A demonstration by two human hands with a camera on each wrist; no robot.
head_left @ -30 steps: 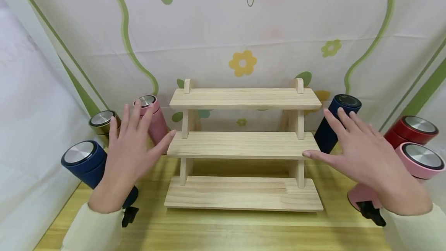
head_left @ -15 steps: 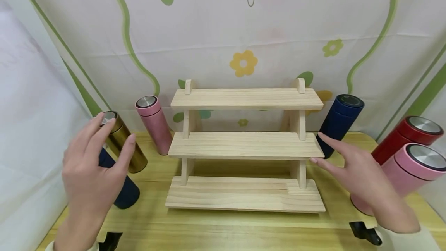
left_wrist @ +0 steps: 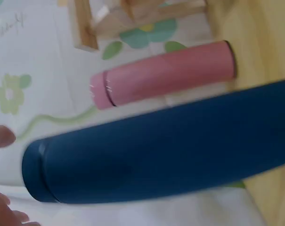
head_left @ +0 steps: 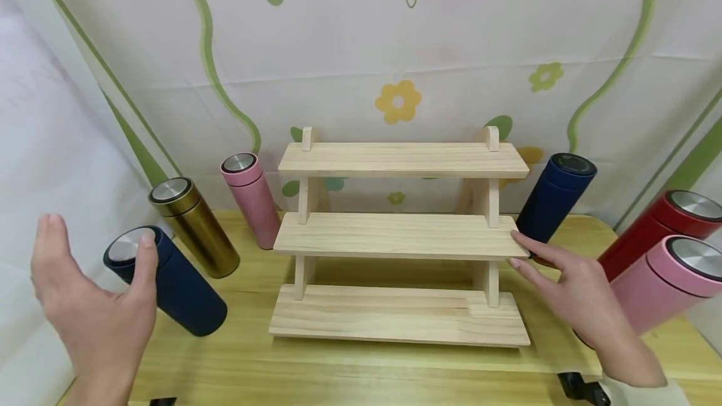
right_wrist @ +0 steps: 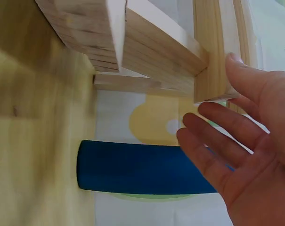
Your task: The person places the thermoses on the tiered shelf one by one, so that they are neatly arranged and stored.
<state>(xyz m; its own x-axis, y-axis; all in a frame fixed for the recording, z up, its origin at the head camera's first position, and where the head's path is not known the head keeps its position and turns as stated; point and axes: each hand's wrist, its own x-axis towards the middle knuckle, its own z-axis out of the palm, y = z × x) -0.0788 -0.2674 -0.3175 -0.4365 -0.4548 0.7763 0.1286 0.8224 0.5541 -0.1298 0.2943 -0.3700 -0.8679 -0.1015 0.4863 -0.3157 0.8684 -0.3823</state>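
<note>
The spread left hand [head_left: 97, 318] could, if swung toward the shelf [head_left: 395, 235], topple the blue flask [head_left: 183, 290] left of it; whether the right hand [head_left: 580, 290] pinches the shelf's right end, I cannot tell.

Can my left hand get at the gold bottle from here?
Probably not straight across: the near blue bottle stands between your left hand and the gold bottle. Going around it looks possible.

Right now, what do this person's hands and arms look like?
The left hand and right hand are bare, no gloves or rings visible. A plain cream sleeve ends at the right wrist, with a small black piece beside it; no left sleeve shows.
</note>
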